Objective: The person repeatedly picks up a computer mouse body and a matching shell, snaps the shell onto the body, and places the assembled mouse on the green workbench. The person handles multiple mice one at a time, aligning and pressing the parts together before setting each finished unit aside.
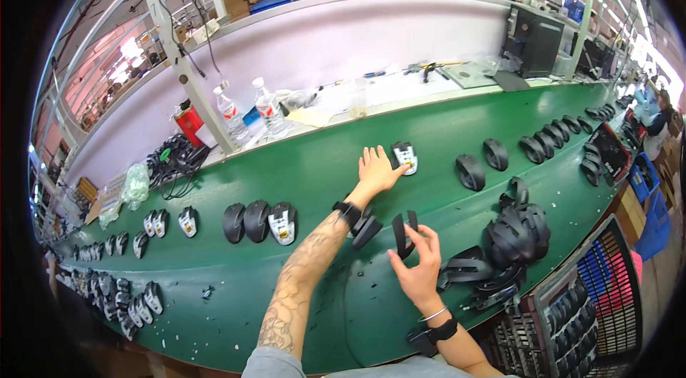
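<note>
A thin black plastic piece sits pinched in the fingers of the right hand above the green tabletop, and farther off the left hand lies flat and open, touching a computer mouse.

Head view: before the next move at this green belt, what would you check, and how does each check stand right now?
1. Left hand reaches the upturned mouse: ok, fingertips at its edge.
2. Mouse gripped: cannot tell, palm looks flat and open.
3. Right hand holds the black shell part: ok, pinched in the fingers.
4. Spare shell parts at hand: ok, pile lies right of that hand.
5. Belt bare between the hands: ok.
</note>
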{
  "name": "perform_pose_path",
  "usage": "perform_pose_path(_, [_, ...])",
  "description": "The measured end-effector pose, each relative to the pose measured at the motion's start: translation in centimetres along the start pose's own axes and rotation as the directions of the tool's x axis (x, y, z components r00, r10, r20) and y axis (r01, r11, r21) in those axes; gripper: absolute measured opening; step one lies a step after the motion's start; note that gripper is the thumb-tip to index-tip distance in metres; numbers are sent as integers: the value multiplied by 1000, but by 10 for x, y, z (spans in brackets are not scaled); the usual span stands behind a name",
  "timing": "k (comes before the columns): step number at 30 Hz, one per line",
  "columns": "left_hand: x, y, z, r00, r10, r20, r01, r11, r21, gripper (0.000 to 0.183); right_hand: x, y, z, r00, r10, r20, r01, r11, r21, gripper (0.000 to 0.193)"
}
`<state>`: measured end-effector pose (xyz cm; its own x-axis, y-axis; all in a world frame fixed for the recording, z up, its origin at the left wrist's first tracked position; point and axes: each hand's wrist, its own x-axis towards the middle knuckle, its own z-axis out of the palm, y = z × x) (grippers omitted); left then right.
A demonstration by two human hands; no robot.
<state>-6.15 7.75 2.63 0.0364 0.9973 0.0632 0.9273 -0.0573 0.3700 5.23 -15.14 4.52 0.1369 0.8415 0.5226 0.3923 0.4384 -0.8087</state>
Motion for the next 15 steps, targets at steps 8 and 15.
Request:
perform_pose_path(8, [74,38,82,977,-182,-111,140,942,-305,81,8,9,-14,994,-43,-97,35,996,-82,71])
perform_pose_path(15, [32,17,35,977,177,115,-122,917,-379,87,3,9,-9,996,6,-94,-6,1000,-4,68])
